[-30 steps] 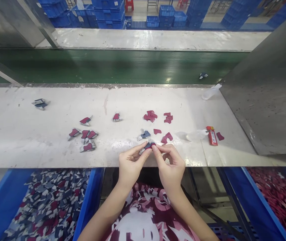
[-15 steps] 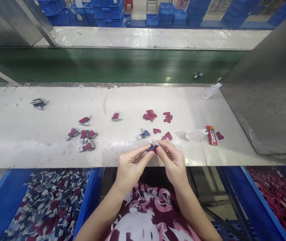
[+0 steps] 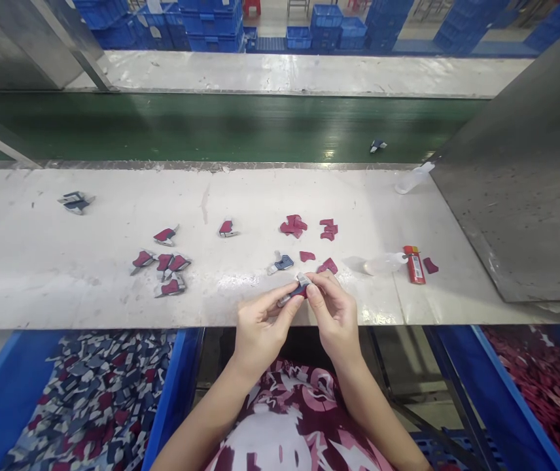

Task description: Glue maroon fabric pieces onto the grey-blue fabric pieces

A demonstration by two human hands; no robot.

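Observation:
Between the fingertips of both hands is a small dark blue, grey and dark red plastic part (image 3: 301, 284). My left hand (image 3: 263, 320) pinches its left end, and my right hand (image 3: 333, 307) grips its right side with thumb and fingers. Fingers hide much of it. Just beyond lies a similar blue and grey part (image 3: 281, 263) without a red face. Near it are a single red piece (image 3: 307, 256), more red pieces (image 3: 328, 265) by my right hand, and two small red clusters (image 3: 293, 226) farther back. Several red-faced parts (image 3: 166, 263) lie to the left.
A blue bin (image 3: 169, 392) of mixed parts stands below left; another blue bin (image 3: 510, 392) holds red pieces at right. On the table (image 3: 241, 190) are translucent bottles (image 3: 385, 263) and a red lighter-like object (image 3: 414, 265). Beyond runs a green belt (image 3: 211, 127); a metal panel (image 3: 520, 170) rises right.
The part on the green belt has shifted left. Both hands have drawn slightly closer together, and the part between them is turned a little. The pieces on the table stay put.

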